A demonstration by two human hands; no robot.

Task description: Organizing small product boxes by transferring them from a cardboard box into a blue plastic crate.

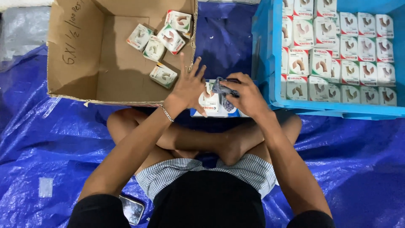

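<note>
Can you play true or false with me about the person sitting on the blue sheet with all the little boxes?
1. The right hand holds a small crumpled cloth. True.
2. The cardboard box is packed full in neat rows. False: only a few small boxes lie loose inside it.
3. The blue crate holds many small white boxes in rows. True.
4. The left hand is closed in a fist. False: its fingers are spread open, resting on a white box in front of the person.
5. A phone lies on the blue tarp beside the person. True.
</note>
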